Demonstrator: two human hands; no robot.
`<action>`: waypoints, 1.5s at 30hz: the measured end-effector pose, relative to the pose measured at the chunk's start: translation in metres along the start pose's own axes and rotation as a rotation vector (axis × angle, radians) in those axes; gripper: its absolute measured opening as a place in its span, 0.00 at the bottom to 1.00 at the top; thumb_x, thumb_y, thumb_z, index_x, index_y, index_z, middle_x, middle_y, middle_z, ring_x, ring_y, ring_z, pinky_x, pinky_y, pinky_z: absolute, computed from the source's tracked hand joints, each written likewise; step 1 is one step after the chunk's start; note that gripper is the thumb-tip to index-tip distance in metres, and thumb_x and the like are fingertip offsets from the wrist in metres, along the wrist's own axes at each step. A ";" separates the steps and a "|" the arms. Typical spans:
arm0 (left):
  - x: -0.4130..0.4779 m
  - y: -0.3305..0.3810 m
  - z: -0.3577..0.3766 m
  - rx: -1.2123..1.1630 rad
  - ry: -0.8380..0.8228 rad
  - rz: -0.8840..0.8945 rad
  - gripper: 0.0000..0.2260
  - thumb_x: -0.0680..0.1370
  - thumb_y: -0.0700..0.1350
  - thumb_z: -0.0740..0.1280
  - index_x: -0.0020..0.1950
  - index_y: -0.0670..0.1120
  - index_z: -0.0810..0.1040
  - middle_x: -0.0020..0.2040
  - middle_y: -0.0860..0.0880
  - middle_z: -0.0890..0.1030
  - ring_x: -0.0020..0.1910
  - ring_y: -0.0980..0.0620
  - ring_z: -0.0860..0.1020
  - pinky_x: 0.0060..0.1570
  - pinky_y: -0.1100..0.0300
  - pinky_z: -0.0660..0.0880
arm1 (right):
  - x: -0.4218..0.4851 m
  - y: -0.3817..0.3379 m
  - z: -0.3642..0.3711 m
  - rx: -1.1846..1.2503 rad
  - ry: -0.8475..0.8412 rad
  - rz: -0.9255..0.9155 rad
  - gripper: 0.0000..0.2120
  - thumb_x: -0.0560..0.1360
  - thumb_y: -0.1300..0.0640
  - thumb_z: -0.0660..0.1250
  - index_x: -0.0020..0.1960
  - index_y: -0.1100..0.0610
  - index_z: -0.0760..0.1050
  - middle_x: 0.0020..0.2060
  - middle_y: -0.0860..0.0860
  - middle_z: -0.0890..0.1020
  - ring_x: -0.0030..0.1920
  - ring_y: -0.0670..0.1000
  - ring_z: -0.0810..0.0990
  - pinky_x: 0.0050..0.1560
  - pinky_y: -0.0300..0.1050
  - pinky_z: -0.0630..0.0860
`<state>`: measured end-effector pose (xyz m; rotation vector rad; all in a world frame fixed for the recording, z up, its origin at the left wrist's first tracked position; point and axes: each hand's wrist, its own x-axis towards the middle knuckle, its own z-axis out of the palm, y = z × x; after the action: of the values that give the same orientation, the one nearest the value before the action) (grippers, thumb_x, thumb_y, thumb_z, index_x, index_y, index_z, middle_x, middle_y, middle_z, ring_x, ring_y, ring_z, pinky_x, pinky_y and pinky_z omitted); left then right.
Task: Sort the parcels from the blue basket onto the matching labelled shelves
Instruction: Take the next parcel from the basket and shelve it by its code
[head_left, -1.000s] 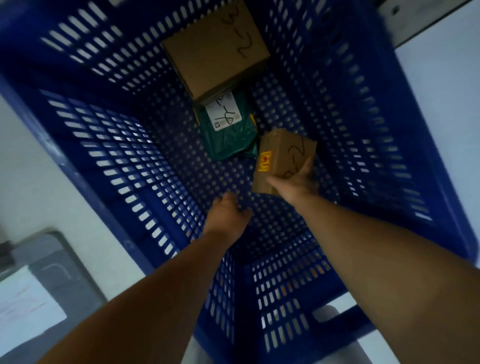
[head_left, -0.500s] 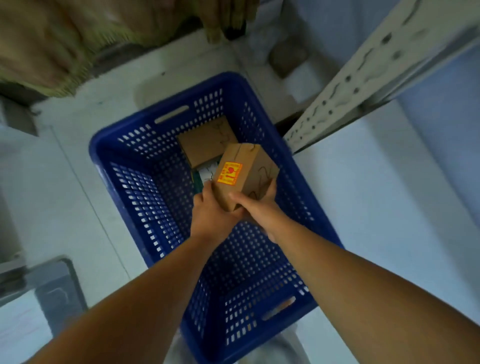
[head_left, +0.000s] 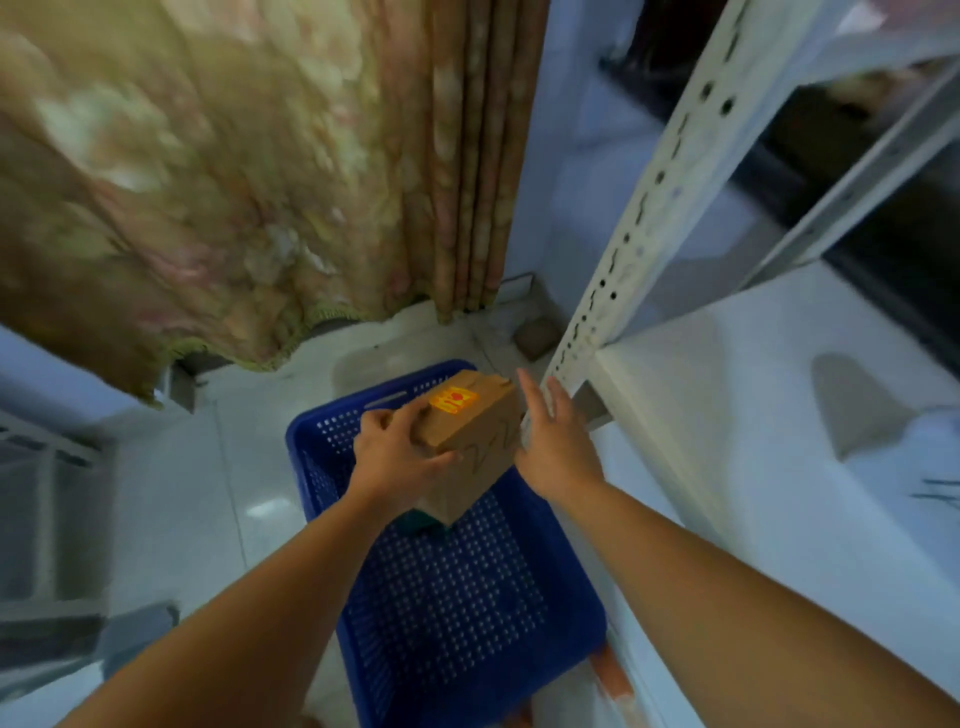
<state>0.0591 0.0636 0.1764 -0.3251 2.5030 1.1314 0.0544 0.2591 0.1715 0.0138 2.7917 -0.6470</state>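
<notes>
The small cardboard box (head_left: 475, 441), with an orange sticker (head_left: 453, 401) on top, is held tilted above the far end of the blue basket (head_left: 311, 457). The left hand (head_left: 395, 457) grips its left edge, fingers (head_left: 387, 418) curled over the top and thumb across the near face. The right hand (head_left: 550, 441) lies at the box's right side with straight fingers; contact is unclear. It is close to the white shelf (head_left: 753, 415) upright (head_left: 649, 208).
</notes>
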 end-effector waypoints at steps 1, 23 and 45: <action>-0.006 0.008 -0.013 0.011 0.008 0.027 0.32 0.70 0.55 0.73 0.71 0.59 0.65 0.67 0.48 0.60 0.68 0.43 0.62 0.67 0.46 0.67 | -0.011 -0.007 -0.013 -0.106 0.009 -0.066 0.45 0.76 0.58 0.66 0.77 0.41 0.35 0.78 0.53 0.41 0.77 0.58 0.47 0.73 0.52 0.58; -0.269 0.196 -0.217 0.027 -0.488 0.717 0.01 0.79 0.47 0.65 0.48 0.53 0.74 0.50 0.50 0.77 0.52 0.50 0.77 0.48 0.63 0.72 | -0.340 -0.151 -0.236 -0.637 0.518 0.041 0.54 0.65 0.40 0.71 0.77 0.46 0.39 0.73 0.59 0.52 0.74 0.62 0.52 0.75 0.57 0.52; -0.598 0.403 -0.164 0.603 0.709 1.760 0.52 0.68 0.63 0.70 0.78 0.49 0.38 0.77 0.44 0.46 0.77 0.41 0.45 0.75 0.43 0.47 | -0.681 -0.151 -0.448 -0.803 1.039 0.407 0.49 0.67 0.43 0.73 0.77 0.41 0.44 0.73 0.57 0.47 0.71 0.60 0.57 0.60 0.55 0.75</action>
<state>0.4168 0.2343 0.8005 2.3460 3.2559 0.4335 0.5812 0.3525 0.8054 0.9599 3.5537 0.8469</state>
